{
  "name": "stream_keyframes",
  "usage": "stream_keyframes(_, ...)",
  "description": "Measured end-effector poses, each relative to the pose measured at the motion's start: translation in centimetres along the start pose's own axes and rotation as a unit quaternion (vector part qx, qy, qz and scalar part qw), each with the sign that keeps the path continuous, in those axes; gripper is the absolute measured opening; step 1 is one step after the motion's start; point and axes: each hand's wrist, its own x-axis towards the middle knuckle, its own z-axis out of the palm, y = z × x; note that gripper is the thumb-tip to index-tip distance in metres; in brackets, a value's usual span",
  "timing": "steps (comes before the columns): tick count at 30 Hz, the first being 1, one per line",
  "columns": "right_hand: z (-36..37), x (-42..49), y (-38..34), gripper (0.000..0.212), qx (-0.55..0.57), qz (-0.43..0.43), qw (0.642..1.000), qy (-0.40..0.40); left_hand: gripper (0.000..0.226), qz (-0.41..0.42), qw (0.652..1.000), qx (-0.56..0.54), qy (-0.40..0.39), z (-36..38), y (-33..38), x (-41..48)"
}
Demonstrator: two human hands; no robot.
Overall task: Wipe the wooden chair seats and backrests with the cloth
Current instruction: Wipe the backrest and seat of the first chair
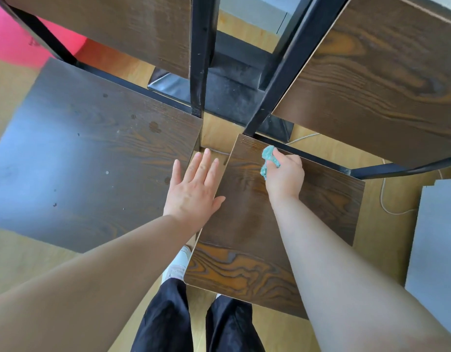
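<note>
1. Cloth (269,158): teal, bunched into a small wad, centre-right of frame. It sits on the back inner corner of the R seat (244,224), just below the black frame bar (318,158).
2. The R seat is dark wood grain and runs from frame centre down to lower middle. With the wad at the back corner, I judge this pass is starting at the far edge, w/ most of the panel between it and me left to cover.
3. To do it well, I'd open the wad out, since balled up it prob. gives only a small contact patch.
4. I'd pull overlapping strokes along the grain from the back edge toward the front edge, w/ even pressure. I'd also work into the corner by the frame post.
5. L seat (79,161), mid-left of frame, shows dried spots (154,127), so I'd expect it to need a firmer rub.
6. L backrest (117,29) at upper left and R backrest (384,85) at upper right also need doing.
7. R hand (286,177): fingers curled round the cloth, pinching it, back of hand up. The forearm comes in from lower right.
8. L hand (194,189): palm down, fingers straight and a bit spread. It lies over the gap between the two seats, w/ the thumb out toward the R seat edge. It holds nothing, and I can't tell if it bears on a seat or floats above.
</note>
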Motion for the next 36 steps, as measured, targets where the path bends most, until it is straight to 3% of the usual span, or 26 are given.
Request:
stream_keyframes(14, 3.7, -1.4, -7.1, 0.038, -0.026, -0.068, 0.996, -0.046, 0.083, -0.024, 1.0, -0.004, -0.003, -0.7, -2.9, -1.0)
stream_keyframes(23, 3.9, -7.3, -4.3, 0.033, -0.085, -0.176, 0.973, -0.119, 0.079, -0.029, 0.999, -0.001, -0.016, -0.5, -2.8, -3.1)
stream_keyframes(27, 3.7, -9.0, -2.7, 0.028, -0.004, -0.151, 0.976, -0.157, 0.078, -0.023, 1.0, 0.004, -0.007, -0.3, -1.7, -3.1)
stream_keyframes(32, 1.0, -8.7, -0.4, 0.033, 0.054, -0.163, 0.98, -0.096, 0.081, -0.014, 1.0, 0.019, -0.006, 0.2, 0.2, -3.0)
stream_keyframes(36, -3.3, -6.6, 4.8, 0.033, 0.068, -0.054, 0.996, -0.023, 0.081, 0.003, 0.999, 0.031, -0.025, 0.2, 2.9, -2.8)
